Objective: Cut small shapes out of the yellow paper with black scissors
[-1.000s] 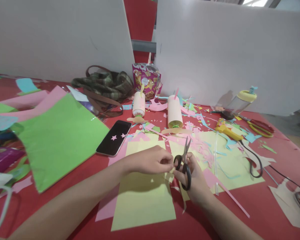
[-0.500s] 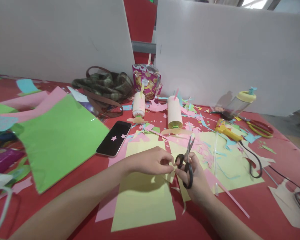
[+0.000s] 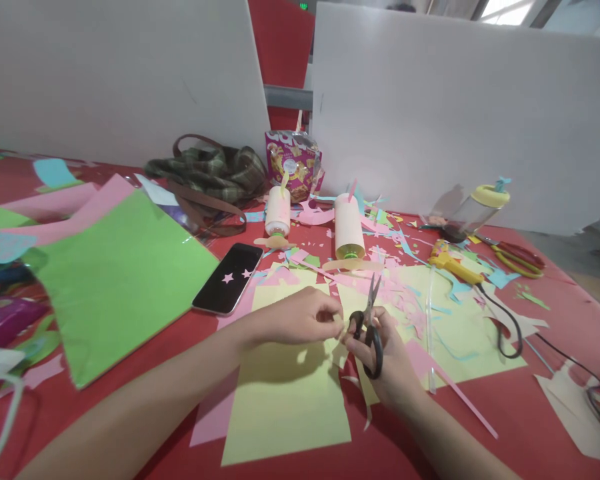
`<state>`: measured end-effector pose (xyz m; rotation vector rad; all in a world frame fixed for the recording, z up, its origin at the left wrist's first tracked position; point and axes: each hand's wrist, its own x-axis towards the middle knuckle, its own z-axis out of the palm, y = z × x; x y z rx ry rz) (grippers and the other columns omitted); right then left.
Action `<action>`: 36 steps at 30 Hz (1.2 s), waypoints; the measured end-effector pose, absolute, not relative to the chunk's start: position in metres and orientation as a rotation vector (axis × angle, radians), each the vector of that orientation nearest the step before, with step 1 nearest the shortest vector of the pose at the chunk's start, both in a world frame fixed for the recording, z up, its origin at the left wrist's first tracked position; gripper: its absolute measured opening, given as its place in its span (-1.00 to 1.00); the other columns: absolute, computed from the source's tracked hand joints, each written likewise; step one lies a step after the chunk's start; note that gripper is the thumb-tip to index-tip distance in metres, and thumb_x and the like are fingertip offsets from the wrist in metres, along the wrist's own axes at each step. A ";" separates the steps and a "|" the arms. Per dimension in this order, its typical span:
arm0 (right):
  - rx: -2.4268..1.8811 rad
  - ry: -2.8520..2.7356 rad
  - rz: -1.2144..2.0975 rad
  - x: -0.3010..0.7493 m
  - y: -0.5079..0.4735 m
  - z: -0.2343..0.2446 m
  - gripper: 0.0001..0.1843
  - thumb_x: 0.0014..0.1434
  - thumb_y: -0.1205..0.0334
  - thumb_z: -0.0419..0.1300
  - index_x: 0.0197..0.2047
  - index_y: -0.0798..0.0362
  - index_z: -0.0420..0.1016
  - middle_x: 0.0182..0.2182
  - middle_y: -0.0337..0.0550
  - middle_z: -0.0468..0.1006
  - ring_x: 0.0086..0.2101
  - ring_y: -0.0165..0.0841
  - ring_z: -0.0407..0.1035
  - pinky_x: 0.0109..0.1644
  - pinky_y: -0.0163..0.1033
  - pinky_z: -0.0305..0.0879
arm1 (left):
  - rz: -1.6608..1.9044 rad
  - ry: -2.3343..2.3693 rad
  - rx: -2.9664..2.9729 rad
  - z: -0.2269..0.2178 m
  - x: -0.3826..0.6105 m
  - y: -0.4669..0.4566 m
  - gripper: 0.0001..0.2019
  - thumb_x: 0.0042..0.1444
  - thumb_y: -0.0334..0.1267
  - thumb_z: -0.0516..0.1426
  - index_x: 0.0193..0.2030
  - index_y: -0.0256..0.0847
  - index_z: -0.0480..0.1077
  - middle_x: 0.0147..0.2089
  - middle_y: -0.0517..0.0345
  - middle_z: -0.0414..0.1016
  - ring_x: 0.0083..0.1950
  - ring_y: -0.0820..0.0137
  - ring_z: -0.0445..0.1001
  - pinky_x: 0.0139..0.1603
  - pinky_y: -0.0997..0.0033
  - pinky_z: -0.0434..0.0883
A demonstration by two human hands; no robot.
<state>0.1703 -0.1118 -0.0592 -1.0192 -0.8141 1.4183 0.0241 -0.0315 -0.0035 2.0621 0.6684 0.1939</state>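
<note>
My left hand is closed in a pinch on a small scrap of pale yellow paper, held just above a yellow sheet on the red table. My right hand grips black-handled scissors. Their blades point up and away and are nearly closed. The two hands meet at the scrap, fingertips touching or almost touching.
A black phone lies left of the hands beside a large green sheet. Behind stand two paper-wrapped bottles, a plaid bag and a snack packet. To the right are a yellow glue gun, its cable, red-and-yellow scissors and many paper offcuts.
The scissor blades opened slightly half a second ago and have now come nearly together again. Both hands stay in the same place over the yellow sheet.
</note>
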 end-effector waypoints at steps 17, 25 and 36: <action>-0.774 -0.982 1.660 0.170 -0.120 -0.063 -0.58 -0.16 -0.01 0.22 -0.28 -0.10 0.12 -0.32 -0.22 0.22 -0.40 -0.41 0.18 -0.40 -0.32 0.14 | 0.588 0.845 1.754 0.003 0.024 -0.032 -0.80 0.03 -0.26 -0.05 -0.52 -0.29 0.28 -0.58 0.29 0.20 -0.52 0.56 0.21 -0.46 0.55 0.18; -0.818 -0.982 1.644 0.170 -0.120 -0.066 -0.63 -0.09 -0.01 0.17 -0.28 -0.09 0.11 -0.35 -0.23 0.23 -0.51 -0.46 0.14 -0.44 -0.34 0.14 | 0.524 0.890 1.867 -0.003 0.028 -0.038 -0.81 0.01 -0.29 -0.05 -0.56 -0.28 0.22 -0.60 0.31 0.15 -0.55 0.57 0.15 -0.55 0.57 0.10; -0.799 -1.027 1.584 0.171 -0.120 -0.057 -0.75 0.01 0.06 0.10 -0.28 -0.03 0.16 -0.39 -0.21 0.25 -0.35 -0.37 0.18 -0.23 -0.25 0.11 | 0.566 0.894 1.744 0.003 0.030 -0.043 -0.84 -0.01 -0.30 -0.04 -0.54 -0.29 0.23 -0.58 0.30 0.16 -0.55 0.58 0.15 -0.55 0.58 0.11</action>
